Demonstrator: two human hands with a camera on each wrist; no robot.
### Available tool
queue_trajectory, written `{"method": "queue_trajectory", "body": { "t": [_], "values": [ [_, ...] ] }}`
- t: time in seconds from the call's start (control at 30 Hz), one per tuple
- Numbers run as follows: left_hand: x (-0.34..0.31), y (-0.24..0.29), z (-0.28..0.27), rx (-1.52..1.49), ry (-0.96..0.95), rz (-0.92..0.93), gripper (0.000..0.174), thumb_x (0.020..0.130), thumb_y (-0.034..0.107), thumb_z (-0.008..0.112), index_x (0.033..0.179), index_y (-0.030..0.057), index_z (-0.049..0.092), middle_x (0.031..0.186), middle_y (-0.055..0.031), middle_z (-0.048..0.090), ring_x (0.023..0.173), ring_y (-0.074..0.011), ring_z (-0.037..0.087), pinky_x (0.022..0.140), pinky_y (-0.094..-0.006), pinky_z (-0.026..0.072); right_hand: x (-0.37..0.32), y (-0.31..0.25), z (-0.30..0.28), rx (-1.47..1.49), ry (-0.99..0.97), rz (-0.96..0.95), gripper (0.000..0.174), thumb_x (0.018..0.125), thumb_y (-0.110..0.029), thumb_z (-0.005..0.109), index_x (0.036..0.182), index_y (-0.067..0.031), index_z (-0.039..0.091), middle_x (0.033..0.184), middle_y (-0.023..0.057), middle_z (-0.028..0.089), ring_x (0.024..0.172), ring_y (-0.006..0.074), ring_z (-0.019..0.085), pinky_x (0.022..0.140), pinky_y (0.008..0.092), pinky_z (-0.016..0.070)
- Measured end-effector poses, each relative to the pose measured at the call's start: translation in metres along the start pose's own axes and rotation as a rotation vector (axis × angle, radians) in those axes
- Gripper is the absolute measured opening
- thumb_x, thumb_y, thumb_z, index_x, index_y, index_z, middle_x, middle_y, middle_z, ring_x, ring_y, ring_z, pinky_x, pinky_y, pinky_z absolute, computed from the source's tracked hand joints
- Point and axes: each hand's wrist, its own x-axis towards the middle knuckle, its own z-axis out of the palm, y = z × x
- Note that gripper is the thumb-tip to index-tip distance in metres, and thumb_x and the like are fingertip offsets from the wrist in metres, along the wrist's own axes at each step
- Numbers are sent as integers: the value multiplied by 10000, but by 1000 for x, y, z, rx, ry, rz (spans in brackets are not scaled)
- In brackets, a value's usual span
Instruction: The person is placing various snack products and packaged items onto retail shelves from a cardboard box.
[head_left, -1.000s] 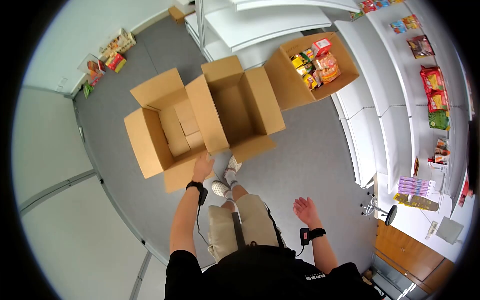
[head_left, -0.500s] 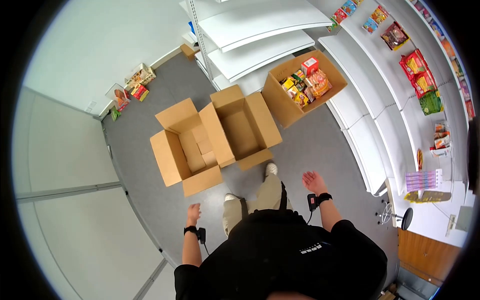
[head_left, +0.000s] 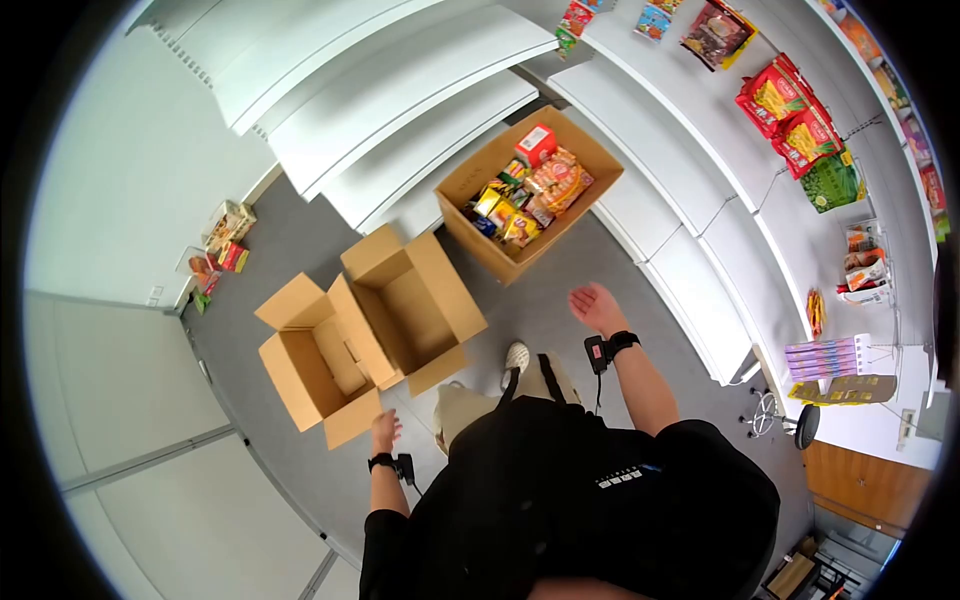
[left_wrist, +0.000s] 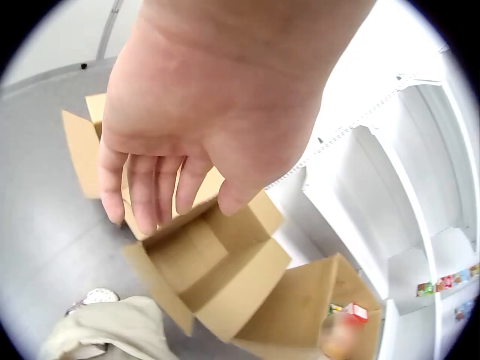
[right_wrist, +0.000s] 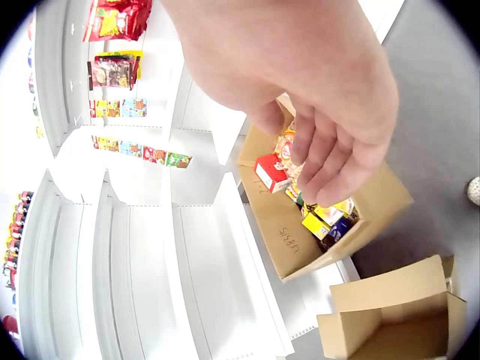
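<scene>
Two open, empty-looking cardboard boxes stand side by side on the floor in the head view, a left box (head_left: 292,365) and a middle box (head_left: 452,283). Further right, a larger carton (head_left: 468,243) holds snack packs and a red box (head_left: 536,145). My left hand (head_left: 385,430) hangs relaxed near the left box's front flap, holding nothing; the left wrist view shows its fingers loosely bent (left_wrist: 202,120). The right hand (head_left: 598,308) is held out below the carton, empty and apart from it. In the right wrist view its fingers hang loosely (right_wrist: 330,150) in front of the carton (right_wrist: 277,232).
White shelves (head_left: 400,110) curve behind the carton and along the right, with red snack bags (head_left: 790,115) on them. A few packages (head_left: 228,225) lie on the floor by the left wall. A stool (head_left: 806,427) stands at the right.
My left hand has left the left box's flap and moved back. The head view has turned towards the shelves, and the boxes now appear further left. The right hand stays empty.
</scene>
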Motion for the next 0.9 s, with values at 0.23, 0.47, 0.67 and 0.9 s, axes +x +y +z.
{"method": "queue_trajectory", "body": {
  "t": [0.23, 0.47, 0.67, 0.9],
  "values": [
    [24, 140, 78, -67, -206, 118, 477, 874, 449, 522, 1178, 84, 555, 1127, -68, 610, 948, -206, 599, 784, -370, 483, 7, -57, -11, 90, 45, -59, 302, 898, -237, 548, 1065, 13, 516, 1091, 175, 577, 1026, 326, 563, 921, 450, 472],
    [59, 195, 155, -85, -251, 49, 362, 833, 385, 578, 1067, 109, 590, 989, -38, 628, 820, -174, 607, 700, -362, 476, -3, -112, -1, 90, 170, -99, 343, 914, -231, 520, 1146, 20, 492, 1166, 165, 550, 1079, 304, 540, 943, 434, 458],
    [76, 233, 216, -35, -275, 19, 433, 843, 364, 570, 1113, 25, 579, 987, -78, 623, 810, -196, 608, 685, -374, 470, 25, -153, -21, -50, 277, -107, 369, 920, -258, 499, 1163, 20, 490, 1210, 182, 528, 1097, 313, 523, 909, 440, 468],
    [78, 256, 251, 136, -244, 91, 435, 856, 366, 558, 1029, -31, 598, 922, -105, 622, 732, -215, 594, 626, -390, 459, 60, -179, -25, -286, 307, -66, 457, 914, -316, 515, 1229, 11, 454, 1267, 169, 501, 1153, 325, 486, 941, 486, 440]
  ]
}}
